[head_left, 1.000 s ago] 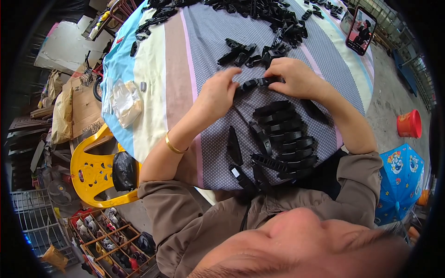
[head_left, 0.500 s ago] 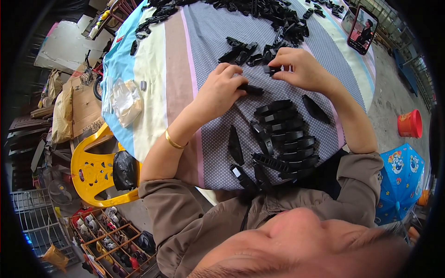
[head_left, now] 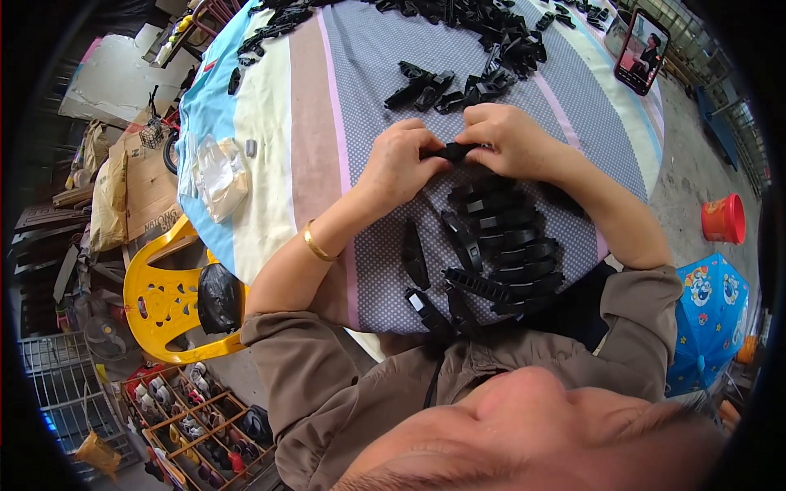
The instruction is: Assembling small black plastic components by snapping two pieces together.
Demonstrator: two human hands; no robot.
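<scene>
"Black, that part between the two hands. How is it held?"

"Pinched at both ends. The left hand has one end between thumb and curled fingers, and the right hand grasps the other the same way. Whether it is one piece or two pressed together cannot be told; the fingers hide too much."

"Where is it?"

"Over the middle of the striped cloth, just to the far side of the row of black parts, and near a small cluster beyond."

"And the arms?"

"Elbows out wide, forearms slanting inward, fingertips facing each other. A gold bangle circles the left forearm."

"What stands in the way?"

"The right forearm partly covers a loose piece right of the row. The person's head fills the near side."

"Farther out?"

"A heap of black parts at the far edge, a phone far right, a clear bag at left. Off the cloth, a yellow chair stands left; a red bucket and a blue umbrella are right."
</scene>
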